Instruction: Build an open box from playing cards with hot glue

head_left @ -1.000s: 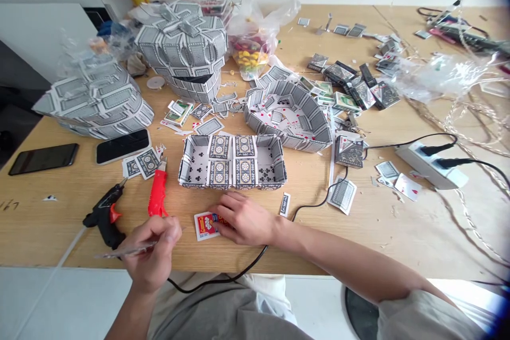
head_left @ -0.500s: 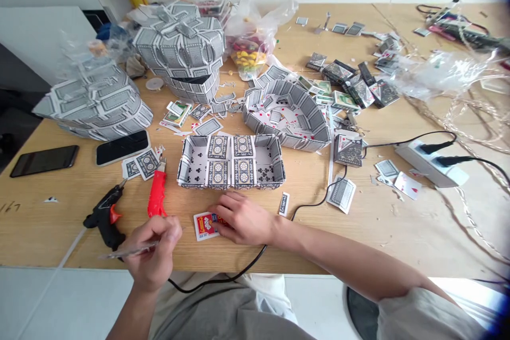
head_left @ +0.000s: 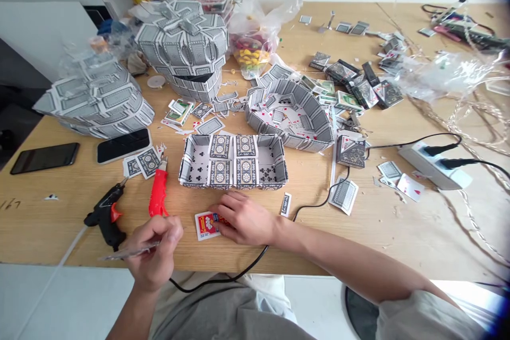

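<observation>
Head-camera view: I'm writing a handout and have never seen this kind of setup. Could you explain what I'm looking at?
There is no machine here, only a person's two bare hands. The camera is worn on the person's head, looking forward and down.

The left hand holds a thin, see-through item, too blurred to name. The right hand rests on a red-and-blue card lying on the wooden table.

Just beyond the hands stands an open rectangular box made of playing cards, with a curved card box behind it. To the left lie a glue gun, a red-handled tool and two phones. On the right is a power strip with two plugs in it.
</observation>
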### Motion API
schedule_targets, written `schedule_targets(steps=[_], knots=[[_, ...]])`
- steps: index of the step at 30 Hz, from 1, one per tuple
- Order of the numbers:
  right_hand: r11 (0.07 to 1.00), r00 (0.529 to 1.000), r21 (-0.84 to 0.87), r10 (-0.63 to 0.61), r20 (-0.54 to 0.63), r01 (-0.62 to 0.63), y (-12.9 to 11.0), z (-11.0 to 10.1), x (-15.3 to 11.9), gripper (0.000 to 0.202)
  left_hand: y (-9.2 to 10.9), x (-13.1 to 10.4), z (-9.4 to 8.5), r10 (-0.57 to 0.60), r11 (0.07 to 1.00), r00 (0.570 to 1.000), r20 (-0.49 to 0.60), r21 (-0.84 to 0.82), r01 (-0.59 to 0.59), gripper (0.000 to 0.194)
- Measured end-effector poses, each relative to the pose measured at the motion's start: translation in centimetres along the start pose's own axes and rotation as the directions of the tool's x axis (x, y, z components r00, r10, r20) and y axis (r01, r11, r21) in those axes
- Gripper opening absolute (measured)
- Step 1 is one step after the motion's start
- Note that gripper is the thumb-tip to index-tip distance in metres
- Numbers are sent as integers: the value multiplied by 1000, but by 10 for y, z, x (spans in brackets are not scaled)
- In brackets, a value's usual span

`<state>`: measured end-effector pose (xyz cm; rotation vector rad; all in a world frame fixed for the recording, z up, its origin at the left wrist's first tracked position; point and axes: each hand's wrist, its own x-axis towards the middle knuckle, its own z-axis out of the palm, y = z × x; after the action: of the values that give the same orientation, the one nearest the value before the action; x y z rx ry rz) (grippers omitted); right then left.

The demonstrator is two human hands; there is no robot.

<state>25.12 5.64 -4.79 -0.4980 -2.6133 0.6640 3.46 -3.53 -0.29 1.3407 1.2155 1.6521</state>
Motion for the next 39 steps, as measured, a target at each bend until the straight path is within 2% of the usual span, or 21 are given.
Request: schedule_targets(steps=[17,21,25,27,29,31,33,34,36,39], knots=[[1000,1000,-16,-11,-15,10,0,1,-2,32,0,1,1,17,1000,1000,2,-25,-17,27],[994,1000,-103,-19,-17,17,-6,0,-2,35,-3,-3,-1,-11,1000,1000,-25,12,11,28],[973,1000,-231,17,1,-16,-14,-3,0,33,-2,-5,-3,-14,997,1000,-3,80,14,30],[964,999,-263,47,-4,-46,-18,-6,1,29,4,-2,-1,-5,989,997,83,151,-8,31],[962,998,-264,70,1,-67,-23,-10,0,24,14,3,4,-7,969,967,253,242,-56,27],[969,996,-230,91,11,-86,-28,-14,-4,19,24,8,12,3,936,898,441,315,-158,21],[979,992,-163,123,0,-121,-34,-19,-14,19,31,10,20,18,893,826,564,362,-267,15],[980,988,-125,151,-27,-153,-37,-23,-20,21,32,10,24,11,868,799,601,390,-306,14],[968,963,-51,236,-133,-244,-42,-34,-35,21,28,8,31,-37,812,772,634,470,-347,16],[918,853,49,386,-351,-395,-45,-61,-54,21,10,0,38,-124,698,774,621,609,-376,19]])
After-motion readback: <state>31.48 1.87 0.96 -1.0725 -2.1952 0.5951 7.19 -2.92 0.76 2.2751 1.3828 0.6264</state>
